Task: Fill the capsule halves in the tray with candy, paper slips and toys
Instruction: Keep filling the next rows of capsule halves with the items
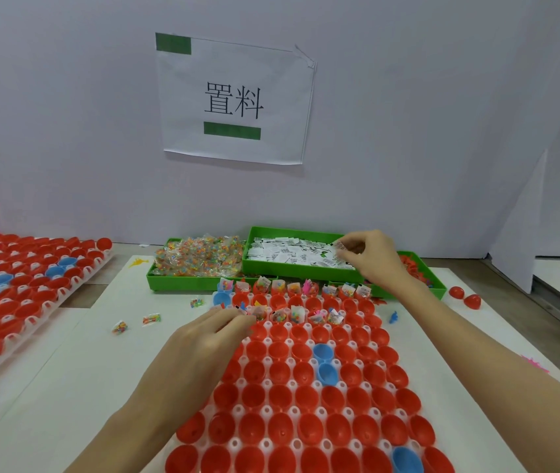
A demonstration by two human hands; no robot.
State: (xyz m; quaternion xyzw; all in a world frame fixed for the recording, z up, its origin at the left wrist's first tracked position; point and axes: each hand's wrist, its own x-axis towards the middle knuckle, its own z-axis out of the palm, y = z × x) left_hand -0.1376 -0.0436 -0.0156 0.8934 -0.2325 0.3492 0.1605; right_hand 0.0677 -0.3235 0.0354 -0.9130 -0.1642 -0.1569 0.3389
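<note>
A white tray [268, 361] of red capsule halves [280, 394], with a few blue ones [323, 353], lies in front of me. The two far rows hold candy packets, slips and toys [293, 288]. My left hand [210, 336] rests at the tray's left edge by the second row, fingertips pinching a paper slip [241, 309] over a capsule. My right hand [370, 257] reaches into the green bin of paper slips [292, 256] and pinches some slips at its right end.
A green bin of candy packets [196, 257] sits left of the slip bin; a green bin of toys [418, 268] lies behind my right hand. Another tray of capsule halves [15, 295] is at the left. Loose candy packets [151, 319], a blue toy [393, 316] and two red halves [464, 297] lie on the table.
</note>
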